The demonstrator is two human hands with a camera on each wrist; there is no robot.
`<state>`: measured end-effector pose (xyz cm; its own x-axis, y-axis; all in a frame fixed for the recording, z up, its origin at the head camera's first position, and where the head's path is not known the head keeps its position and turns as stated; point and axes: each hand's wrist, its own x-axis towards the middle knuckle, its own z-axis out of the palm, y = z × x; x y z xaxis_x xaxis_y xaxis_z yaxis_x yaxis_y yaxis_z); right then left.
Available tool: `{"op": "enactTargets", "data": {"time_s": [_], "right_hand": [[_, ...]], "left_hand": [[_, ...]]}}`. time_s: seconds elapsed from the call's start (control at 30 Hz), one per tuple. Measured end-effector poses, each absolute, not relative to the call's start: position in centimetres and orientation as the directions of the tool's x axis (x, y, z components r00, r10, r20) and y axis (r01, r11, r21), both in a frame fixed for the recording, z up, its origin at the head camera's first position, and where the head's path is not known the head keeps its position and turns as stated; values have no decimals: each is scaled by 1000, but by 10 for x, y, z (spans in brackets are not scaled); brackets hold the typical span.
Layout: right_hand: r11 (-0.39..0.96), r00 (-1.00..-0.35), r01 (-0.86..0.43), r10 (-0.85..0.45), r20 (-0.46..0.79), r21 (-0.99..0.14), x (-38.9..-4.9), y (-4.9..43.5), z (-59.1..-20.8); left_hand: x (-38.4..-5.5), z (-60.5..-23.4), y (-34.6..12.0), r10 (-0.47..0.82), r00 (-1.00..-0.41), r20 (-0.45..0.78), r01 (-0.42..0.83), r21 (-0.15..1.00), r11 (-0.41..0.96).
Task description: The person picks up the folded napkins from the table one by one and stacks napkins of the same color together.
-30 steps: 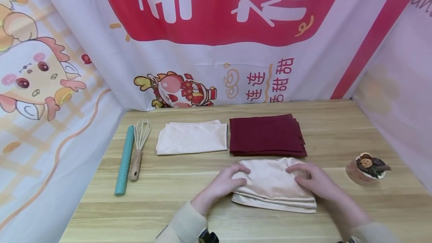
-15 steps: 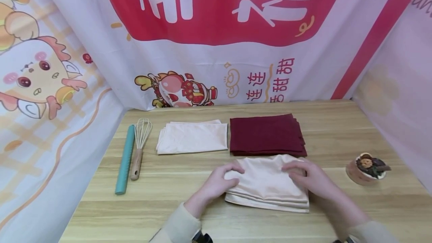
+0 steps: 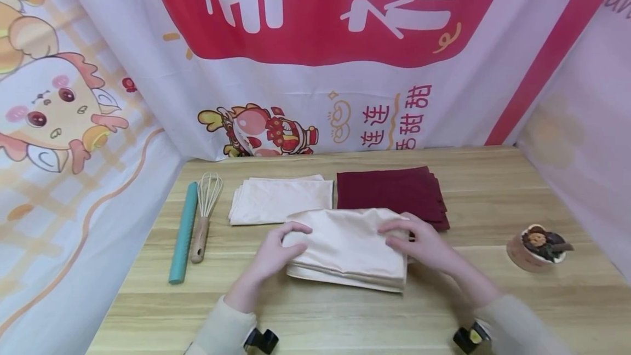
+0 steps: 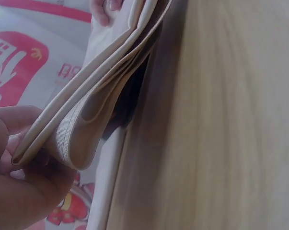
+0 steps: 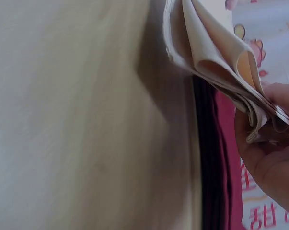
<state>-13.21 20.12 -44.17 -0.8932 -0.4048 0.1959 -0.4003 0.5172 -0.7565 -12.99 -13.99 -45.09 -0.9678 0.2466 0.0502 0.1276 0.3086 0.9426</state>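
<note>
A folded cream satin cloth [image 3: 345, 245] is held up between my two hands, its layers drooping over the wooden table. My left hand [image 3: 278, 251] pinches its left end, thumb on top and fingers beneath. At the opposite end my right hand [image 3: 419, 240] grips the gathered folds. In the left wrist view the layers of the cloth [image 4: 82, 110] hang apart from the tabletop. The right wrist view shows the bunched edge between thumb and fingers of the right hand [image 5: 273, 158]. Behind it, the cloth partly covers a folded dark red cloth [image 3: 389, 190].
A folded white cloth [image 3: 281, 199] lies just behind on the left. Farther left are a whisk [image 3: 204, 218] with a wooden handle and a teal stick [image 3: 183, 234]. A small decorated cup [image 3: 534, 248] stands at the right. Printed curtains [image 3: 320, 97] border the table [image 3: 473, 179].
Both hands have carried the cream cloth to the left and away from the body, raising it off the table. It now overlaps the front of the dark red cloth.
</note>
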Motion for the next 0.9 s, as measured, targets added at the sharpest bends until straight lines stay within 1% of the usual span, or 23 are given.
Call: {"op": "enactTargets", "data": {"time_s": [0.17, 0.27, 0.5, 0.6, 0.73, 0.9], "right_hand": [[499, -896, -389, -401, 192, -775, -158, 171, -433], [490, -902, -369, -393, 178, -789, -175, 151, -428], [474, -923, -290, -367, 114, -831, -214, 111, -418], [471, -932, -252, -355, 80, -845, -230, 99, -421], [479, -946, -196, -321, 37, -855, -247, 85, -428], [495, -965, -142, -261, 9, -857, -260, 70, -436]], "left_hand": [[-141, -440, -166, 155, -987, 45, 89, 953, 291], [-150, -433, -182, 102, -994, 38, 69, 946, 315], [-177, -420, -210, -12, -1000, 25, 20, 943, 333], [-189, -418, -217, -57, -998, 19, -2, 935, 356], [-202, -418, -223, -110, -994, -23, -64, 921, 385], [-214, -420, -229, -171, -985, -37, -98, 926, 364]]}}
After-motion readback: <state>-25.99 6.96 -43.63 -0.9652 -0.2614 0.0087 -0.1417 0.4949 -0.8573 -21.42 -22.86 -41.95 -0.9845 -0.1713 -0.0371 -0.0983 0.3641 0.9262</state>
